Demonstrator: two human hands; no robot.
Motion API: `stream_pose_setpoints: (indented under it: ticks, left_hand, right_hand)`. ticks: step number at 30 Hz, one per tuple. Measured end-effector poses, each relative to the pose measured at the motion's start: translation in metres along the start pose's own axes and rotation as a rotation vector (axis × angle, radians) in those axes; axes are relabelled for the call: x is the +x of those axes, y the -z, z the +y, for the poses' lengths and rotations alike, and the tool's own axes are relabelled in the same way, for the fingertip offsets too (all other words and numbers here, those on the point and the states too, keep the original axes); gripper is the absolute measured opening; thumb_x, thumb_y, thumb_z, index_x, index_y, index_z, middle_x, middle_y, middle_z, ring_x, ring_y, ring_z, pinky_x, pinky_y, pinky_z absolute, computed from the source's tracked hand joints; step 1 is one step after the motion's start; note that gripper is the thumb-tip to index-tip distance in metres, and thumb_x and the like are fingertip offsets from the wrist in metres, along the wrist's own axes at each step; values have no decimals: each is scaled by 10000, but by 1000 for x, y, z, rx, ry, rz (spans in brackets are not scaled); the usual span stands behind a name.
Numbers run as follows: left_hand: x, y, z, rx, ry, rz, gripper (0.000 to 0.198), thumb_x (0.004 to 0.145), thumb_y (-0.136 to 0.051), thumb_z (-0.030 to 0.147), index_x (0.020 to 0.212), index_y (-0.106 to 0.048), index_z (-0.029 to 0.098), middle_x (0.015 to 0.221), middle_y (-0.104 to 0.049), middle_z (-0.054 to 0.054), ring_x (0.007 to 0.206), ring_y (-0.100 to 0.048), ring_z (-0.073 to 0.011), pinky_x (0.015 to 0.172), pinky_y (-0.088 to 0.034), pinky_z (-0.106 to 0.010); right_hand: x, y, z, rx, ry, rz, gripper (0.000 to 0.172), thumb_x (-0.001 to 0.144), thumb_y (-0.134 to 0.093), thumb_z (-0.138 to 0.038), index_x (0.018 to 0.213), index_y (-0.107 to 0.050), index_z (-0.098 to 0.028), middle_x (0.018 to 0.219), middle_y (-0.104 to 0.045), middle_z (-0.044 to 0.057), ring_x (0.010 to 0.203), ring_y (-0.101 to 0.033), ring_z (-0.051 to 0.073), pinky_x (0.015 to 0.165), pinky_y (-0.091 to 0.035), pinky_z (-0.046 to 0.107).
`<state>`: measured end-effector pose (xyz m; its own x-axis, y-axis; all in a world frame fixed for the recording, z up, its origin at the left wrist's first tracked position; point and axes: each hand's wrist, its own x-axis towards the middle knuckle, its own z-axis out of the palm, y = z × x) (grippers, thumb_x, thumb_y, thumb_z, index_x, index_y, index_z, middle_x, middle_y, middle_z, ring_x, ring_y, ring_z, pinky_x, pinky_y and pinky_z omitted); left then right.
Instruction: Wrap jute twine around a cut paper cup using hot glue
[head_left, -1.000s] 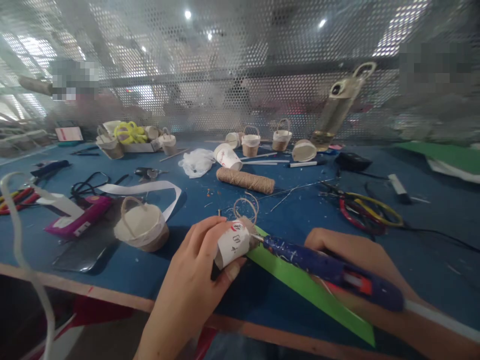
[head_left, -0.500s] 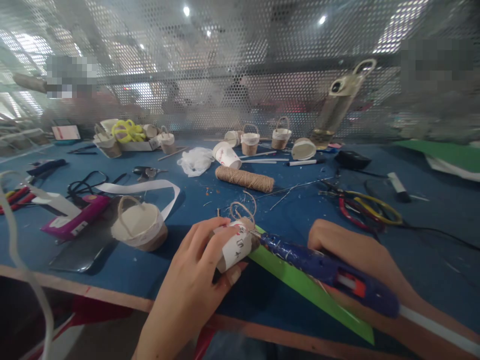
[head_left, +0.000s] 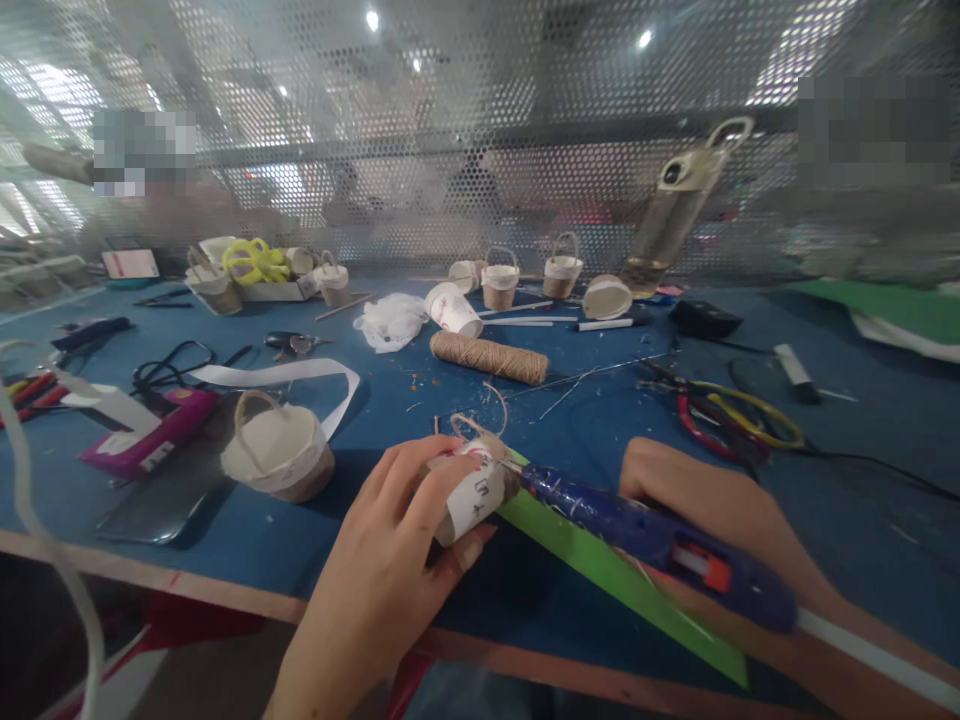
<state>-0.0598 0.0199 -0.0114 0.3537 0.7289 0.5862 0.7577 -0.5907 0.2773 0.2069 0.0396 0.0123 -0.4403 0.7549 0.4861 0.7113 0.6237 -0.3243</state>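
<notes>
My left hand [head_left: 390, 540] is closed around a small paper cup [head_left: 474, 496] lying on its side, with printed characters on its white wall. Brown twine [head_left: 496, 405] curls loosely from the cup's far end. In my right hand [head_left: 697, 500] is a blue hot glue gun [head_left: 637, 535] with a white glue stick in its rear; its nozzle points left and meets the cup near the twine. My right fingers are mostly hidden behind the gun. A bright green strip [head_left: 600, 570] lies under the gun and cup.
A twine spool [head_left: 489, 358] lies beyond the cup. Left of my hand stands a small basket [head_left: 279, 450] beside a dark phone [head_left: 161, 508]. Several little baskets line the back near a perforated screen [head_left: 420, 190]. Pliers [head_left: 720, 425] and a bottle [head_left: 667, 225] are at the right.
The loose twine by the cup has shifted slightly left and lower. Both hands, the cup and the glue gun stay almost still.
</notes>
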Motion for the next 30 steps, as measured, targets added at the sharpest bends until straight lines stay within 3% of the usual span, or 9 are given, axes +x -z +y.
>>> stream_pose_setpoints:
  ticks: [21,30]
  left_hand:
    - [-1,-1,0,18,46,-16,405,1029,-614,289,1410,-477,271,1421,-580,-115,1293,-591,-288,1067,-545,-463]
    - [-1,0,-1,18,46,-9,430,1012,-638,270,1411,-478,256,1421,-572,-114,1299,-586,-279,1092,-531,-437]
  right_hand:
    - [-4,1,5,-45,84,2,234,950,-448,-205,777,-308,-279,714,-414,-57,553,-379,145,545,-229,306]
    - [-5,-6,22,-82,194,47,232,890,-487,-263,744,-308,-285,667,-424,-62,496,-380,135,485,-212,289]
